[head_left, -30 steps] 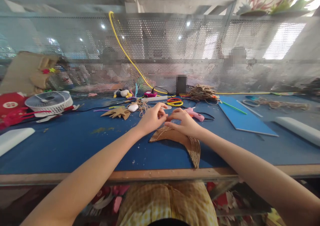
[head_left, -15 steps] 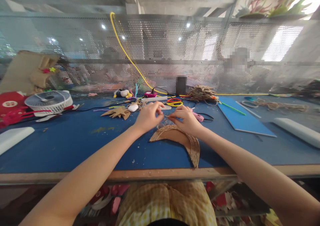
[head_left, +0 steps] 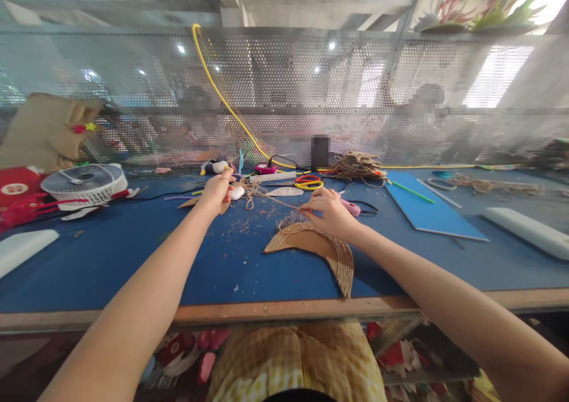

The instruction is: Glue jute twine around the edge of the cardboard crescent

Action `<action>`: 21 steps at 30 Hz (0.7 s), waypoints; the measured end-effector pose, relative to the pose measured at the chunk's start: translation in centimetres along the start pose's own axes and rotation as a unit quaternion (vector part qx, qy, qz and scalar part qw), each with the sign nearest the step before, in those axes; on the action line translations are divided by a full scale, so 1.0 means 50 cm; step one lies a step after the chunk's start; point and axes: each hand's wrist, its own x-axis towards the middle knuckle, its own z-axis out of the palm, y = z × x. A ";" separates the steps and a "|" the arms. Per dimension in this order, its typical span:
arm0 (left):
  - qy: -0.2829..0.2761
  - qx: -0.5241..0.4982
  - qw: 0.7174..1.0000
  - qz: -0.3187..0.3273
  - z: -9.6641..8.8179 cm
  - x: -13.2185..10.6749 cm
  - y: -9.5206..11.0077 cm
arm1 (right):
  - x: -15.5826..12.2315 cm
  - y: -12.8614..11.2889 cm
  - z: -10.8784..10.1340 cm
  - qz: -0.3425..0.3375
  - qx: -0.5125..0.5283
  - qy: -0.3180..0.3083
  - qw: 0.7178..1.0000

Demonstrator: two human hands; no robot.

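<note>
My right hand (head_left: 328, 213) pinches the end of a thin jute twine (head_left: 280, 202), just above the far edge of a crescent-shaped cardboard piece (head_left: 311, 240). Rows of twine line the crescent's outer curve. From my fingertips the twine runs left to a loose tangle on the table. Over to the left, my left hand (head_left: 217, 192) is stretched out with fingers apart, above a jagged cardboard piece (head_left: 190, 203) that it mostly covers. A white rounded object (head_left: 237, 192) lies beside its fingers. Nothing shows in that hand.
Scissors with red and yellow handles (head_left: 310, 182), a pink glue gun (head_left: 350, 207) and a twine bundle (head_left: 359, 168) lie beyond my hands. A blue board (head_left: 433, 206) is at right, a white fan (head_left: 84, 185) at left. Behind stands a perforated metal screen (head_left: 284, 82).
My left hand has moved away from my right hand, leftward to the jagged cardboard piece. The twine between the right fingers and the tangle now shows. My right hand has stayed nearly still.
</note>
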 end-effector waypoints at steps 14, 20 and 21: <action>0.074 0.014 0.993 0.090 -0.016 0.031 -0.031 | 0.004 0.022 0.003 0.112 -0.038 0.039 0.992; 0.046 0.190 0.969 0.149 -0.024 0.011 -0.036 | 0.007 0.010 0.001 0.113 -0.026 0.029 0.993; 0.043 0.213 0.964 0.154 -0.022 -0.001 -0.033 | 0.007 0.008 0.002 0.111 -0.023 0.029 0.993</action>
